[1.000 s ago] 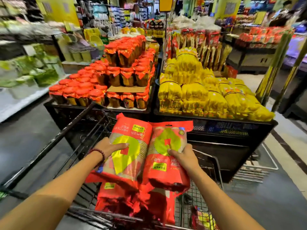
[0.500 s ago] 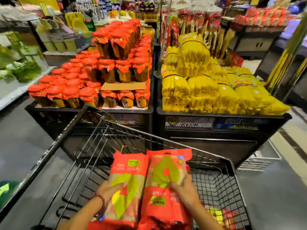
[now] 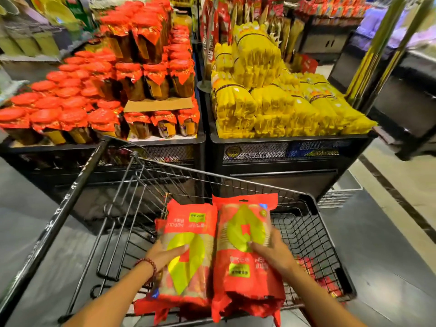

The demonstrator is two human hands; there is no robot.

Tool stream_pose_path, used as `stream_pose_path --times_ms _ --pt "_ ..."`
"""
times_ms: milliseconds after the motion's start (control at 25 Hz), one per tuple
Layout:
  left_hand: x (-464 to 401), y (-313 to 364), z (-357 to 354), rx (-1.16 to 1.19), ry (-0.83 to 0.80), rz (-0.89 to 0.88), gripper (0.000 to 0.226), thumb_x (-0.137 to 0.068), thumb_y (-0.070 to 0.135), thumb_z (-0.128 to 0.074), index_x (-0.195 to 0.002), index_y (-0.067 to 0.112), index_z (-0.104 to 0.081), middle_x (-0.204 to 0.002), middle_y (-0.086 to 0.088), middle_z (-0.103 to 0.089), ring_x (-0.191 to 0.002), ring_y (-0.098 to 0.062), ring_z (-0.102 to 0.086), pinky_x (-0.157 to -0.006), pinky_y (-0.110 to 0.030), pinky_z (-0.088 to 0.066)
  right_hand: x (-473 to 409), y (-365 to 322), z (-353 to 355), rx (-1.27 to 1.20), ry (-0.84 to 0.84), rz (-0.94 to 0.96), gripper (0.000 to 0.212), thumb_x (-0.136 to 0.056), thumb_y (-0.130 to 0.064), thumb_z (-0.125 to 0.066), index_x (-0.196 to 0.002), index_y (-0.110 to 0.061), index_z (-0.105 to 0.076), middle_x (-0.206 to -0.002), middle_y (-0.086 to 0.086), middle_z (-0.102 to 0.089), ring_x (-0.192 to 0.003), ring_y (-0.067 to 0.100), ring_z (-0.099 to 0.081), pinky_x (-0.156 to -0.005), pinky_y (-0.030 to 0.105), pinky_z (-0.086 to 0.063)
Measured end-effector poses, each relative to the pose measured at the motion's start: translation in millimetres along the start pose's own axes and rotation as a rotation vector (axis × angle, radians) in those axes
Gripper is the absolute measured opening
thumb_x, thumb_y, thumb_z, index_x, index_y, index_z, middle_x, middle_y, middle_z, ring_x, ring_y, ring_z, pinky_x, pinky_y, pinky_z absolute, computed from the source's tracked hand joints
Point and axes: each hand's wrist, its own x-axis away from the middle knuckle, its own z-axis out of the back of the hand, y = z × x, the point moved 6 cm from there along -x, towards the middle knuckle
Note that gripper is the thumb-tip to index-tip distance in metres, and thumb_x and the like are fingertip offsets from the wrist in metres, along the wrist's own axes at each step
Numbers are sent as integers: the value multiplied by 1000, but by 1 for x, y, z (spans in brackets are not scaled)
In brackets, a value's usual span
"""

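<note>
Red plastic film, glossy and slippery-looking, wraps the two packs held side by side over the near end of the wire shopping cart (image 3: 213,177). The left hand (image 3: 165,256) grips the left packet (image 3: 191,223) by its outer edge, thumb across the face and fingers tucked behind. The right hand (image 3: 271,253) clasps the right packet (image 3: 244,282) the same way from the other side. More red wrapping bunches under both, so each hand may be carrying a stack; I cannot tell how many. To my eye the job is to set them down in the basket. It would go best with the two kept pressed together and level, lowered flat onto the wire floor. They should stay clear of the small goods (image 3: 306,263) lying at the right side, and the thumbs should ease off only once the weight rests. Beyond the cart stand red-capped jars (image 3: 94,90) and yellow packs (image 3: 271,102).
</note>
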Motion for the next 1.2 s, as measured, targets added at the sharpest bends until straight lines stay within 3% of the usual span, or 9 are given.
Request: stream_pose_path --times_ms 120,280,480,600,680,800,880,1000,1200 --pt "19 8 4 -16 -31 18 43 -73 27 -81 -109 15 -63 -91 2 -71 -82 -13 -67 -76 -26 -56 10 -5 -8 48 26 57 73 -51 -59 -77 -105 -23 -43 -107 6 -66 -89 25 -69 -80 50 -57" --pt "25 -3 15 50 37 64 27 -77 24 -78 -100 18 -65 -86 0 -72 -80 -18 -68 -68 -27 -52 12 -18 -18 100 53 122 88 -58 -53 -73 -131 -20 -35 -118 3 -62 -98 21 -65 -87 44 -54" --pt "13 -2 25 46 52 95 68 -43 51 -82 -99 16 -68 -90 -7 -74 -89 -25 -71 -84 -37 -55 1 -29 -24 174 53 88 93 -63 -53 -71 -136 -15 -30 -126 7 -58 -103 25 -62 -91 40 -51" --pt "11 -3 35 72 103 124 45 -69 33 -83 -104 8 -68 -85 -7 -74 -81 -24 -69 -83 -38 -56 -5 -29 -31 230 61 25 70 -63 -58 -69 -111 -17 -39 -117 13 -59 -100 29 -61 -89 43 -52" --pt "13 -6 41 -36 115 137 47 -69 47 -79 -100 14 -68 -93 -7 -74 -78 -20 -68 -74 -31 -55 -9 -28 -36 311 83 18 69 -63 -62 -68 -103 -12 -41 -116 16 -57 -103 31 -57 -88 43 -51" --pt "14 -16 46 -259 116 161 83 -48 76 -71 -104 16 -67 -102 -7 -72 -87 -18 -68 -82 -31 -55 -7 -29 -39 417 71 13 74 -70 -60 -67 -113 -6 -41 -123 21 -51 -112 35 -52 -93 41 -48" --pt "26 10 44 -475 79 151 65 -69 62 -70 -111 14 -62 -114 -8 -69 -91 -17 -63 -87 -29 -52 -4 -36 -36 504 51 29 79 -73 -59 -65 -123 -4 -39 -130 21 -47 -118 36 -49 -97 41 -45" --pt "36 96 47 -1017 194 -23 79 -74 65 -62 -130 13 -45 -131 -10 -55 -116 -26 -56 -96 -36 -47 5 -81 -12 800 195 227 80 -79 -60 -58 -136 -10 -34 -135 15 -43 -122 34 -44 -96 42 -43" --pt "73 285 -19 -1462 465 -734 82 -88 61 -43 -151 16 -16 -154 -10 -28 -144 -28 -24 -115 -52 -24 39 -189 62 1162 678 646 76 -67 -49 -74 -129 -10 -54 -129 17 -58 -118 38 -54 -91 52 -47"
